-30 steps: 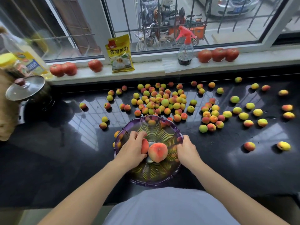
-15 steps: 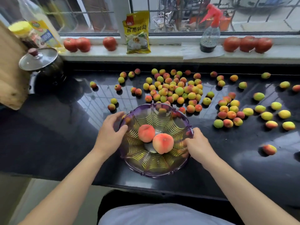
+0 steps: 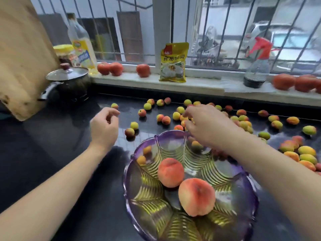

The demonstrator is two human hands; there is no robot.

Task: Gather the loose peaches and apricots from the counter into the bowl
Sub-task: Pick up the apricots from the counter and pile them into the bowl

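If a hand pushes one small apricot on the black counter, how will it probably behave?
An apricot is round and the counter looks glossy, so it will probably roll rather than slide. It seems small beside the peaches in the bowl, so likely light. Neighbours lie close; one push may scatter them.

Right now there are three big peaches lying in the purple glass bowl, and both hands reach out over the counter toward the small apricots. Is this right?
Not quite: the head view shows two peaches in the purple glass bowl, not three. The rest holds: the left hand and right hand reach over the counter toward the small apricots.
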